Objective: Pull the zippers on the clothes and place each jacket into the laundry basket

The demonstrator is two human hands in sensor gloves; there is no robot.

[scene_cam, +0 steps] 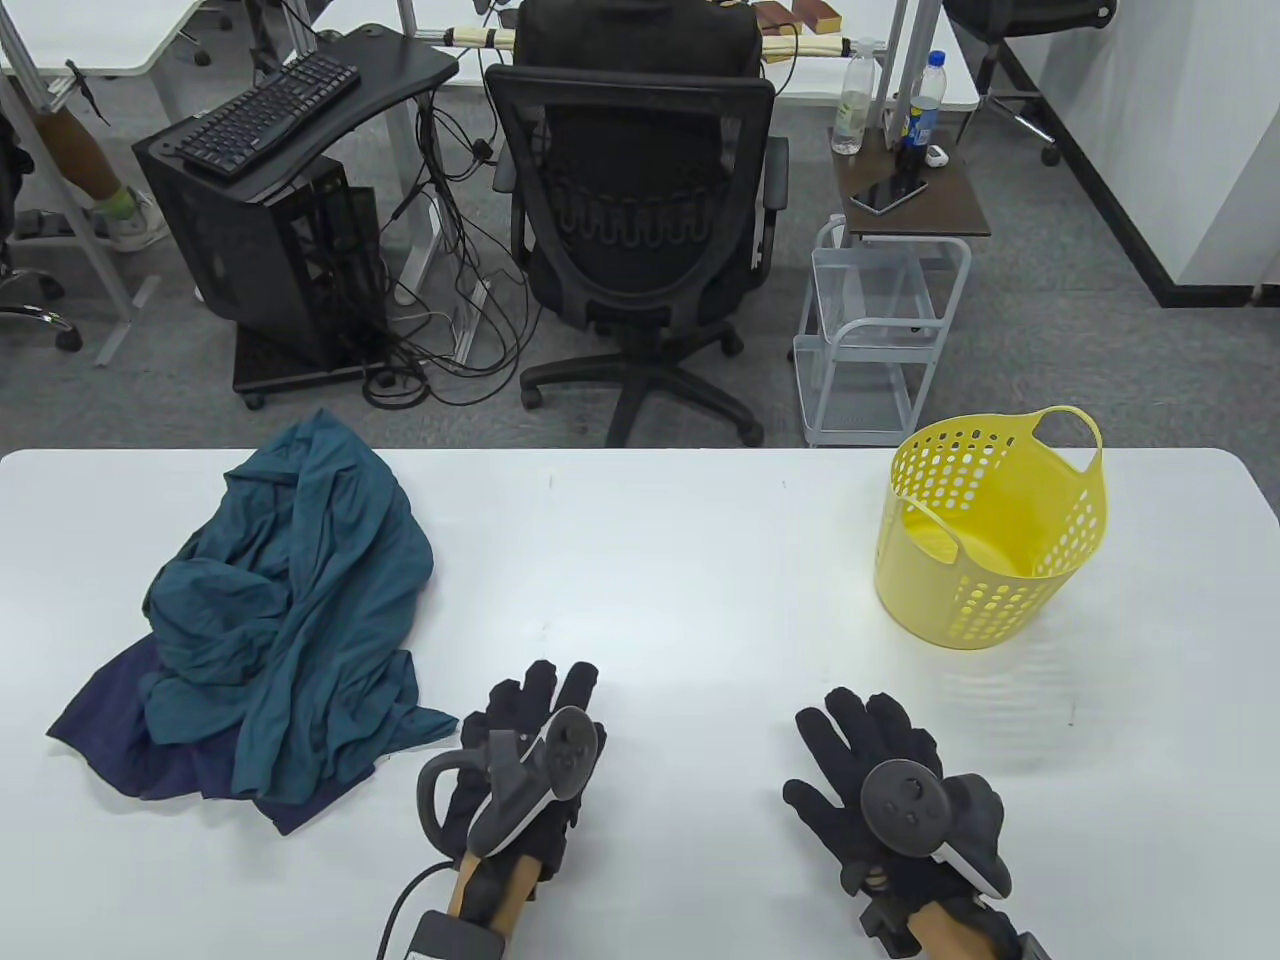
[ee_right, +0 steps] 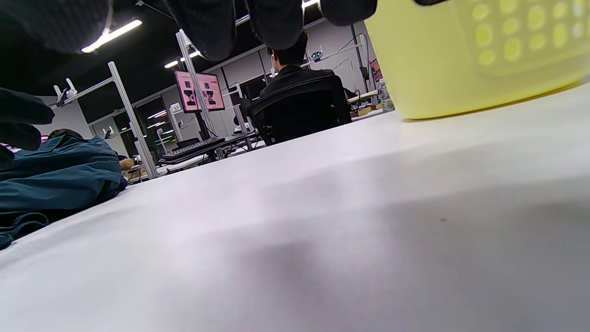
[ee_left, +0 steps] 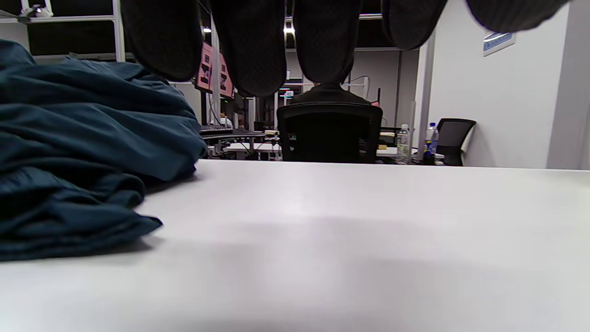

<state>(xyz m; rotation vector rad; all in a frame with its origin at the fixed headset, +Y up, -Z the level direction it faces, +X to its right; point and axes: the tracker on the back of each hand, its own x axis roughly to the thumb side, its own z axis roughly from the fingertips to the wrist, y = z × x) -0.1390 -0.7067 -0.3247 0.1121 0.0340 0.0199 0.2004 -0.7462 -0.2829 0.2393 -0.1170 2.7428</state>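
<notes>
Start of task: my left hand point(scene_cam: 525, 765) and right hand point(scene_cam: 885, 790) flat on tabletop point(scene_cam: 680, 580), fingers spread, empty. Next: reach teal jacket point(scene_cam: 300, 590) at left, find zipper; basket point(scene_cam: 990, 530) waits right.

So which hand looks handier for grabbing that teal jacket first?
Probably the left hand. It lies flat and open right beside the teal jacket, nearly at its hem. The right hand, also open and holding nothing, lies nearer the yellow laundry basket, so it would have to reach across.
</notes>
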